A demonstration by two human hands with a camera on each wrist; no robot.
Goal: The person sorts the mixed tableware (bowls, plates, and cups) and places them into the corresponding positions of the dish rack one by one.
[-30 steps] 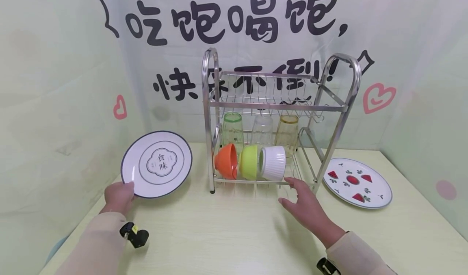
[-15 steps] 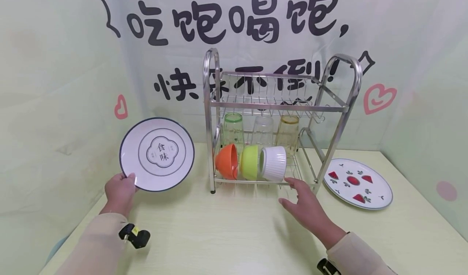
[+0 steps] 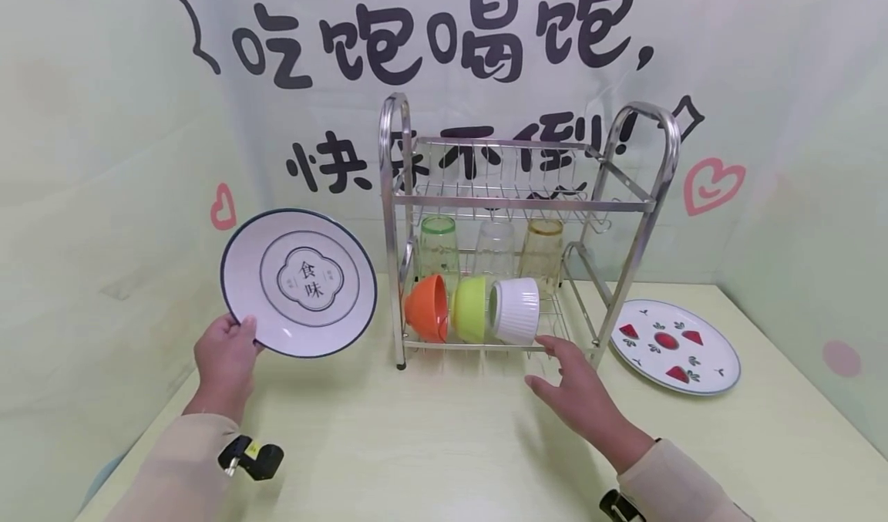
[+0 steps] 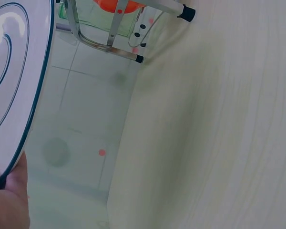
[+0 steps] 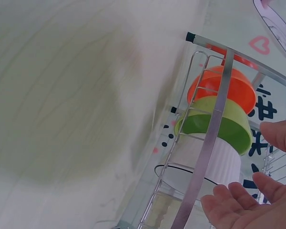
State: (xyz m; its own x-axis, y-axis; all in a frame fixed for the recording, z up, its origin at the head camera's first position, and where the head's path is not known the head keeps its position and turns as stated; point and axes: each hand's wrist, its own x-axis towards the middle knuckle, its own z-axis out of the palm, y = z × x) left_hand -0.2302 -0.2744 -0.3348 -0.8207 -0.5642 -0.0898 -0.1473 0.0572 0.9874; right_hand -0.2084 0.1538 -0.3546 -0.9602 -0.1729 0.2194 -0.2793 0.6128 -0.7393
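My left hand pinches the lower left rim of a white plate with a dark blue edge and printed characters. The plate is held up above the table, its face tilted toward the head camera. In the left wrist view, thumb and fingers grip the plate at its edge. My right hand has its fingers loosely extended, index fingertip at the rack's front rail, just below a white ribbed bowl. The right wrist view has the hand with nothing between thumb and fingers.
A metal dish rack stands at the back, its upper tier bare wire. An orange bowl and a green bowl lie sideways on the lower tier, several glasses behind. A fruit-patterned plate lies right of the rack.
My left hand has lifted the plate higher and tilted it more upright, bringing it slightly closer to the camera. The right hand stays by the front rail.
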